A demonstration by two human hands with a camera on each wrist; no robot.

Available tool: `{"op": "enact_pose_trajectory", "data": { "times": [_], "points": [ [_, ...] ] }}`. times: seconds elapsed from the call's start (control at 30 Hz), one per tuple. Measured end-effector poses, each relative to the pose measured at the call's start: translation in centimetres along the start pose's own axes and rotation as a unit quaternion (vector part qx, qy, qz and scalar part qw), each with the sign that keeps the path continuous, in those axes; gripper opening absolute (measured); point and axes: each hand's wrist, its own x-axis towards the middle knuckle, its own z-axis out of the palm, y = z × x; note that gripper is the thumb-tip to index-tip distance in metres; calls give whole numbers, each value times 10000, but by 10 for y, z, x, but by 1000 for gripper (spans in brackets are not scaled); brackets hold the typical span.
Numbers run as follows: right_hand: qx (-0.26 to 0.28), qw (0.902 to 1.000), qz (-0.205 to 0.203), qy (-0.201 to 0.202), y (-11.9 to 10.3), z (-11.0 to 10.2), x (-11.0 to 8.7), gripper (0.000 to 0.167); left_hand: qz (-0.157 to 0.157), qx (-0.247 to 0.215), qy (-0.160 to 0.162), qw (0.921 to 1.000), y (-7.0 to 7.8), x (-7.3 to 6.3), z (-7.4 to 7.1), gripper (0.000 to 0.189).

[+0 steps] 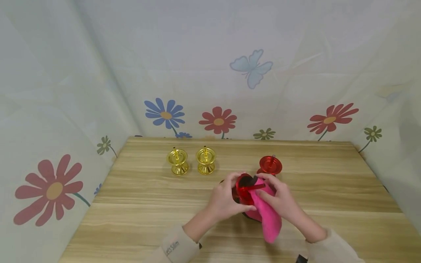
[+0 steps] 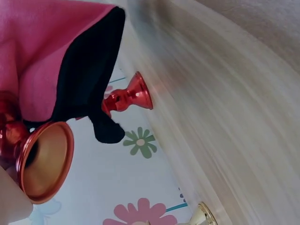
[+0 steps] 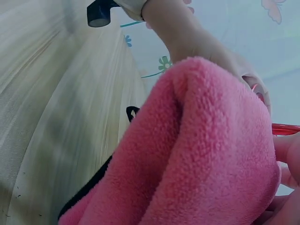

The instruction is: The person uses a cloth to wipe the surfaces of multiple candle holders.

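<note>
My left hand (image 1: 222,201) grips a shiny red candle holder (image 1: 242,197) by its side, above the table, tilted so its spike points right. A pink fluffy cloth (image 1: 271,223) with a black edge and loop is pinched in my right hand (image 1: 285,200), pressed against the holder's dish. In the left wrist view, the holder's hollow flared base (image 2: 47,161) shows beside the cloth's black edge (image 2: 89,65). The cloth (image 3: 206,150) fills much of the right wrist view and hides most of the holder there.
Another red candle holder (image 1: 271,166) stands upright just behind my hands. Two gold candle holders (image 1: 179,169) stand side by side farther left on the wooden table (image 1: 144,204). A white curtain (image 1: 197,65) printed with flowers hangs behind and at the sides.
</note>
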Motion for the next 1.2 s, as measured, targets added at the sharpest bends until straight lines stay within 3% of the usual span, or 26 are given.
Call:
{"op": "enact_pose_trajectory", "data": {
  "times": [0.13,0.33,0.5,0.7,0.87,0.97,1.2],
  "points": [
    [216,9996,168,-50,0,0,1,38,122,20,-233,9997,1,2,-4,86],
    [537,9983,158,-171,2,0,2,34,-49,-244,-764,9968,0,2,-9,82],
    [1122,9923,339,-400,6,-1,3,33,-108,-427,-1162,9922,-1,3,-12,82],
    [1759,9809,592,-580,7,-2,3,32,-386,-1110,-1519,9814,-5,5,-18,78],
    [1949,9762,586,-747,8,-1,2,32,-341,-1509,-1879,9699,-11,9,-21,74],
    [2116,9717,582,-872,9,0,2,32,-351,-1684,-1985,9649,-15,11,-21,73],
    [2447,9611,679,-1083,13,1,2,35,-295,-1553,-1937,9682,-17,12,-18,73]
  ]
}}
